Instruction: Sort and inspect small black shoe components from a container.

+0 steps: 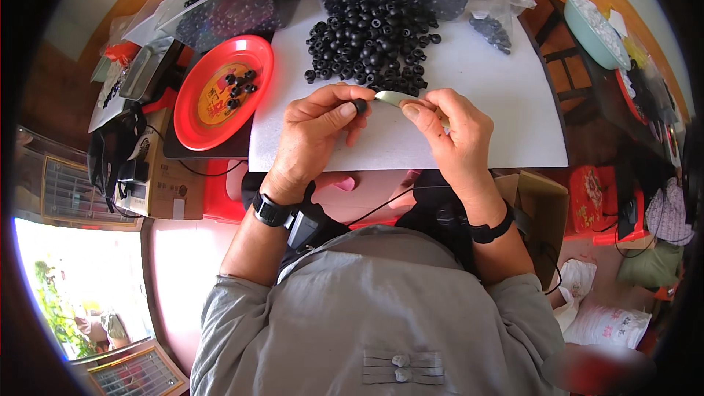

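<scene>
My left hand [315, 123] pinches a small round black plastic piece [360, 105] between thumb and fingertips. A slim pale-green hand tool [393, 97], narrowing to a tip, is gripped in my right hand [456, 128]. Its tip points left and lies close to the fingers of my left hand; I cannot tell whether it touches the piece. Both hands hover over the near part of a white work board [513, 121]. Beyond them spreads a heap of similar black pieces [370, 44], some showing round holes.
Clear bins [242, 18] of black pieces stand at the back, beside a plastic bag [493, 29]. A red plate [189, 126] at left carries several pieces. Far right is a pale green basin [595, 29]; a cardboard box [539, 202] sits below the board's right edge.
</scene>
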Motion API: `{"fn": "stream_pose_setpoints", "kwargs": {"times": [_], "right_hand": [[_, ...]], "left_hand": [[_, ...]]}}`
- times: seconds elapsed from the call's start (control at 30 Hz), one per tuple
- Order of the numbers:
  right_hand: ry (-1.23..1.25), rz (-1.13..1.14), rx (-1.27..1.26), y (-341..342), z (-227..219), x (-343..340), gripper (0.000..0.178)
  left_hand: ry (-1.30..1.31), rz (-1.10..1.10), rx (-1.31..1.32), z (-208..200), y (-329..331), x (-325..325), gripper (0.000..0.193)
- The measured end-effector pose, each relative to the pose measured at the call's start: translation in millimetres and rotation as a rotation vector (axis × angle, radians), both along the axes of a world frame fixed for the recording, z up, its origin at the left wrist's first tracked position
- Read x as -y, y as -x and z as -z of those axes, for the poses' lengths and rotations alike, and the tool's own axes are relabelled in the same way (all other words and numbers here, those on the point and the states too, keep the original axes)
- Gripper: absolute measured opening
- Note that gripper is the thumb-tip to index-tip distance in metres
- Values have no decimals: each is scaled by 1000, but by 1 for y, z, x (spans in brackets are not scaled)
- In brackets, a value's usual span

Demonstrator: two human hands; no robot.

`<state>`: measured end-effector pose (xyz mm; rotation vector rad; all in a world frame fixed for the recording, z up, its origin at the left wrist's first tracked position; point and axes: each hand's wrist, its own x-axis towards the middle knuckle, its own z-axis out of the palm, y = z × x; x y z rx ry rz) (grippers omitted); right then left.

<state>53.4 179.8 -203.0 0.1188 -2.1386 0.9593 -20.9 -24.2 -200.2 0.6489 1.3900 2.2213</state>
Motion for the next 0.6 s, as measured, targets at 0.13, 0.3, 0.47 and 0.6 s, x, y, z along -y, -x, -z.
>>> {"fn": "stream_pose_setpoints", "kwargs": {"times": [0.13, 0.3, 0.47, 0.6], "right_hand": [[-5, -13, 37, 0, -1, 0, 26], [-27, -13, 56, -1, -4, 1, 25], [-36, -14, 82, -2, -5, 2, 25], [-52, -8, 95, -2, -5, 2, 26]], "left_hand": [[-20, 20, -26, -1, -1, -4, 23], [-7, 34, -8, -3, -4, -5, 25], [-18, 80, 96, -1, -4, -4, 27], [-58, 97, 105, 1, -5, -5, 27]]}}
